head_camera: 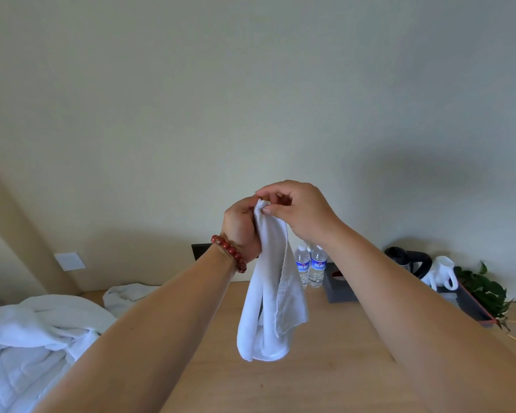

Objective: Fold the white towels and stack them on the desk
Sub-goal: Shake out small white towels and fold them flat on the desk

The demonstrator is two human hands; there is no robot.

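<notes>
Pale wall is filling the background above a wooden desk (325,368). Rumpled white towels (27,332) are lying heaped at the near left. Above the desk's middle, a white towel (268,293) is hanging doubled, with the left hand (242,228) and right hand (298,210) pinching its top corners together. Two water bottles (310,268) are standing far behind.

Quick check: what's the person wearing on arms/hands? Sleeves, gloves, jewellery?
Both forearms are bare, with no sleeves in view and no gloves. The left hand has a bracelet of round dark-red beads at the wrist. The right hand shows no jewellery.
</notes>
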